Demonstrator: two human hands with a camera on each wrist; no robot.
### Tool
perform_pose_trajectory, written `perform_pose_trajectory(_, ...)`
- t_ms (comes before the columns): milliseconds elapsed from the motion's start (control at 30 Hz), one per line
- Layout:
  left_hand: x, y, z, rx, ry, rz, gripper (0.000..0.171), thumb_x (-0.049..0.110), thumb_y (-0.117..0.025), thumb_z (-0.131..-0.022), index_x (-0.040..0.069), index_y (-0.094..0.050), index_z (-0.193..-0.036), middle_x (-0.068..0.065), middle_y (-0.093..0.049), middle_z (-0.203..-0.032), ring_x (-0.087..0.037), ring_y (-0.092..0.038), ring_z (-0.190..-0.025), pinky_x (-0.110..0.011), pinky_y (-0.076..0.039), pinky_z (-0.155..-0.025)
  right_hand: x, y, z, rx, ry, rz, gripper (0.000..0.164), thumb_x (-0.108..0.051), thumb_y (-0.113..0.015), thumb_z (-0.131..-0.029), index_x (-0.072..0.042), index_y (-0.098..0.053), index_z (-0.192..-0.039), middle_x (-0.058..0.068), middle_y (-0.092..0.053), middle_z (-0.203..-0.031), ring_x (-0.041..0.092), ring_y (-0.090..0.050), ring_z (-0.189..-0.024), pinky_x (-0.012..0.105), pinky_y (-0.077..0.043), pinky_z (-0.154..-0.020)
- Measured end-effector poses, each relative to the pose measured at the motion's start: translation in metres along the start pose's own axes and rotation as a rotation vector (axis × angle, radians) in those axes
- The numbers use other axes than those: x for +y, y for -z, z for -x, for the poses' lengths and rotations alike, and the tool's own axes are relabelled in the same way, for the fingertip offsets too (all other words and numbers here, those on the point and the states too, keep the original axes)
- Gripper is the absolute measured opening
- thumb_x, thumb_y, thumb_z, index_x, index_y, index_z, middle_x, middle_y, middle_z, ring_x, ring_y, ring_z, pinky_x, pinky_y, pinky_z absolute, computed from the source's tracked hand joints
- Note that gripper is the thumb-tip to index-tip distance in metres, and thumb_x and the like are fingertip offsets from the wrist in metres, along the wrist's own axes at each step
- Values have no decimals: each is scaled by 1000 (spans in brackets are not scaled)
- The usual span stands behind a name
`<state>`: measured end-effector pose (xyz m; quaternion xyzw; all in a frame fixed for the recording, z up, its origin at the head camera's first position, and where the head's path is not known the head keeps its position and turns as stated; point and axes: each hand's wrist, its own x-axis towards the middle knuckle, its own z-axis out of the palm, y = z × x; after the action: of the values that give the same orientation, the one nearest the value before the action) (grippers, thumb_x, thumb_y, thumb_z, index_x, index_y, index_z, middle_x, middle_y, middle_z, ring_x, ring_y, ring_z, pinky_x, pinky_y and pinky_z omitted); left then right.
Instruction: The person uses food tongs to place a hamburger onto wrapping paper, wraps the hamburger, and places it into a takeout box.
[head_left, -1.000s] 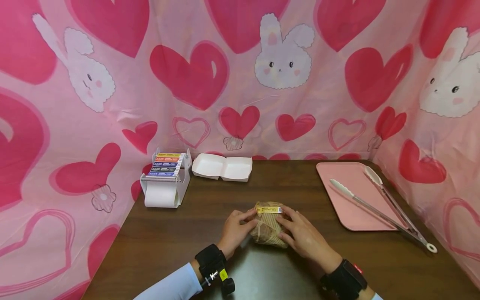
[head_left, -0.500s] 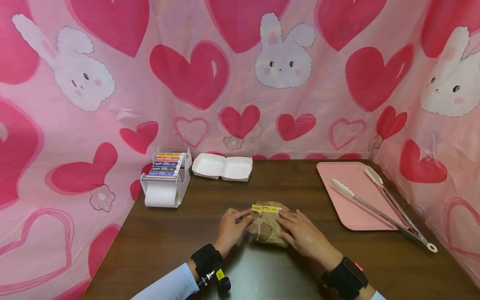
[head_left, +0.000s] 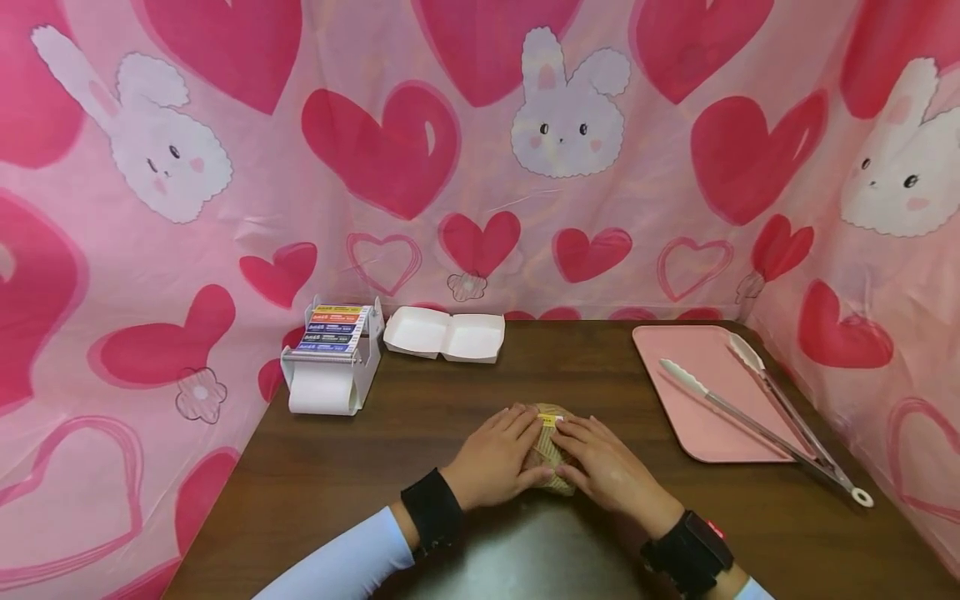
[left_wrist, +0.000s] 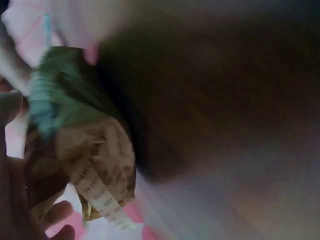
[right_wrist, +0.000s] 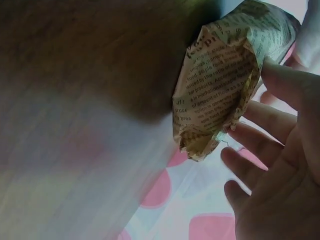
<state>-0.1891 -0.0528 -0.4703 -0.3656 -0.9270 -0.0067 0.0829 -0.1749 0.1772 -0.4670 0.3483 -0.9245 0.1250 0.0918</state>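
Observation:
A small package (head_left: 552, 457) wrapped in brown paper printed like newsprint lies on the table between both hands. Across its top runs a yellow label strip (head_left: 551, 420), whose left end is covered by fingers. My left hand (head_left: 491, 462) rests on the package's left side with fingers extended over the top. On the opposite side my right hand (head_left: 618, 471) touches the wrapping, its fingers nearly straight. In the right wrist view the creased paper wrapper (right_wrist: 220, 82) shows dark printed text beside the fingers. The left wrist view shows folded paper (left_wrist: 100, 155) next to the left fingers.
A label dispenser (head_left: 330, 358) with coloured strips and a white roll stands at the back left. Beside it lies an unfolded white carton (head_left: 472, 337). Metal tongs (head_left: 761, 433) lie across a pink tray (head_left: 678, 400) on the right. Pink patterned cloth surrounds the wooden table (head_left: 360, 467).
The left hand has moved from the label's left end to the right, over the package, and now covers part of the label. The right hand has stayed at its side.

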Motion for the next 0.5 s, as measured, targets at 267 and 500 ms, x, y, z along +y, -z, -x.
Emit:
perform_pose_trajectory(267,7,-10,-1,-111,9,-28,82,66,-19,-104,7,-32,-159,-8,-29,-165,-24,-25,-153,-38,-22,-123,2,3,-2,-26,32,-8,46,-25,-74,-93,3,-64,-128,20,-58,-138,39,-52,-133,55,-41,-109)
perform_pose_trajectory(500,7,-11,2,-112,38,13,82,67,-20,-103,8,-30,-159,-10,-26,-166,-23,-22,-153,-40,-21,-123,5,2,-3,-23,30,-22,55,-25,-74,-93,5,-56,-137,21,-54,-140,38,-54,-130,57,-44,-105)
